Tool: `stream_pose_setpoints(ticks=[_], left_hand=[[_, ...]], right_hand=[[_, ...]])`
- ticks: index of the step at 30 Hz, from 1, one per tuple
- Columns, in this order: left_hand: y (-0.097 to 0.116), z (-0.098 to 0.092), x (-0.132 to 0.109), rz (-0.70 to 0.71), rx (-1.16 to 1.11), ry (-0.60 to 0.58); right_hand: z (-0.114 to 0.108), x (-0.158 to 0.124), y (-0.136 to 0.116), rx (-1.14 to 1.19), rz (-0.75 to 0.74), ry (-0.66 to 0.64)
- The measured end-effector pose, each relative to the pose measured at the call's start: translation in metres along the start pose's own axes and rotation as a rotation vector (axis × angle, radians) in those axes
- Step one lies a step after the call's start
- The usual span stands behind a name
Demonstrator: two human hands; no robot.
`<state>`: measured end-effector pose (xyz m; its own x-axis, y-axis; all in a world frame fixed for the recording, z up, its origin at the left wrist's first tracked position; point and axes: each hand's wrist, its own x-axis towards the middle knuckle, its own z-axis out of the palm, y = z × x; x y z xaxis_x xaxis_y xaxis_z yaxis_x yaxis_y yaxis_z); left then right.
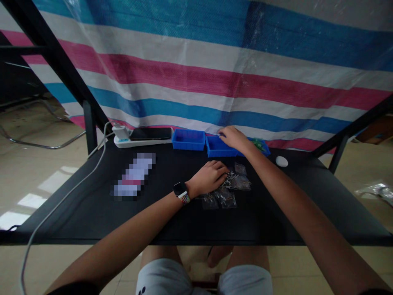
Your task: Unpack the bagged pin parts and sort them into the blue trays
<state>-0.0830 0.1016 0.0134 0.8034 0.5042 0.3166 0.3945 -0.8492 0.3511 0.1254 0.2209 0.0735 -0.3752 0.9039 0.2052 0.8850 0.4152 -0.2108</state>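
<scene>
Sheet: blue, white and pink stripes beyond your worktop's far edge
Floor: pale tiles below your near edge
Light: bright patches past your left edge

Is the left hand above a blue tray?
No, the left hand lies at the small plastic bags, in front of the blue trays.

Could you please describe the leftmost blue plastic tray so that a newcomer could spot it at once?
On the black table, look along the far edge for the row of blue plastic trays. The leftmost tray sits just right of the white power strip. It alone shows its whole rim, while the right hand and forearm partly cover its neighbours.
</scene>
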Motion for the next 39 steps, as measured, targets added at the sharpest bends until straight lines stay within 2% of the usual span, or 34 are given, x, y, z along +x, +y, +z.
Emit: stream_pose_setpoints(ticks=[3, 5, 8, 16, 23, 27, 30, 31, 34, 36, 37, 39], left_hand=[[0.001, -0.001, 0.000, -0.003, 0.002, -0.002], [0.001, -0.002, 0.000, -0.002, 0.004, -0.005], [0.001, -0.002, 0.000, -0.003, 0.012, -0.011], [0.000, -0.001, 0.002, -0.003, 0.030, -0.019], [-0.001, 0.000, 0.002, 0.006, 0.057, -0.023], [-0.003, 0.003, 0.002, 0.006, 0.059, -0.011], [-0.003, 0.003, 0.002, 0.002, 0.046, -0.009], [-0.003, 0.002, 0.001, -0.001, 0.041, -0.009], [-0.002, 0.000, 0.001, -0.007, 0.031, -0.012], [-0.002, -0.002, 0.001, -0.010, 0.027, -0.018], [-0.001, -0.003, 0.002, -0.013, 0.024, -0.020], [-0.001, -0.005, 0.002, -0.015, 0.015, -0.018]], right_hand=[[-0.003, -0.030, -0.019, -0.037, -0.041, 0.107], [-0.002, -0.048, -0.026, 0.011, -0.125, 0.057], [0.005, -0.064, -0.028, -0.006, -0.142, -0.015], [0.030, -0.057, -0.034, -0.116, -0.035, 0.008], [0.031, -0.059, -0.042, -0.149, -0.039, 0.014], [0.025, -0.068, -0.042, -0.075, -0.085, 0.130], [0.015, -0.081, -0.022, -0.020, -0.049, 0.355], [0.010, -0.086, -0.009, -0.011, 0.014, 0.454], [-0.002, -0.101, 0.045, 0.076, 0.348, 0.729], [-0.007, -0.108, 0.083, 0.230, 0.553, 0.757], [-0.008, -0.110, 0.098, 0.329, 0.644, 0.727], [-0.008, -0.114, 0.121, 0.400, 0.705, 0.669]])
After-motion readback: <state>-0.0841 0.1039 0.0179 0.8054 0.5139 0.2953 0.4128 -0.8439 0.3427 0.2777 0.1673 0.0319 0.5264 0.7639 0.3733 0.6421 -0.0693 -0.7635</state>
